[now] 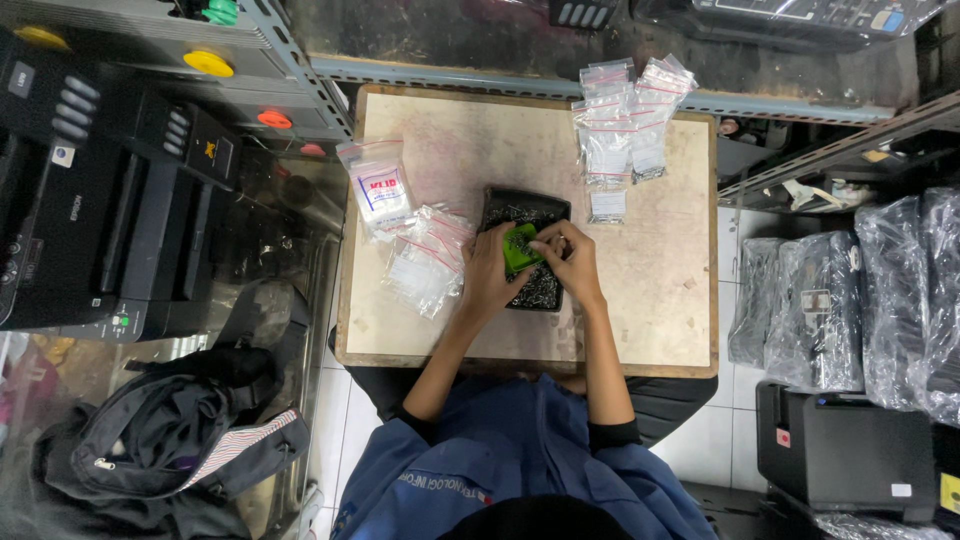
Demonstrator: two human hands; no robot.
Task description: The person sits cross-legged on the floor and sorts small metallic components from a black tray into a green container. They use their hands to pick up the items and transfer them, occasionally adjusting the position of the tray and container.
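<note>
The worktop (660, 300) lies bare to the right of the black tray (527, 212), open for a hand to pass. To the tray's left, a heap of small plastic bags (425, 262) crowds the surface. Behind it, more bags (622, 125) fill the far right corner, leaving bare board at the far middle.

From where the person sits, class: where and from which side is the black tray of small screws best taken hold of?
Probably by the black tray at its long left and right rims, hands coming in from both sides. It lies flat on the wooden table, long axis running away from the person, full of loose screws; the left hand and right hand already hover above it.
</note>
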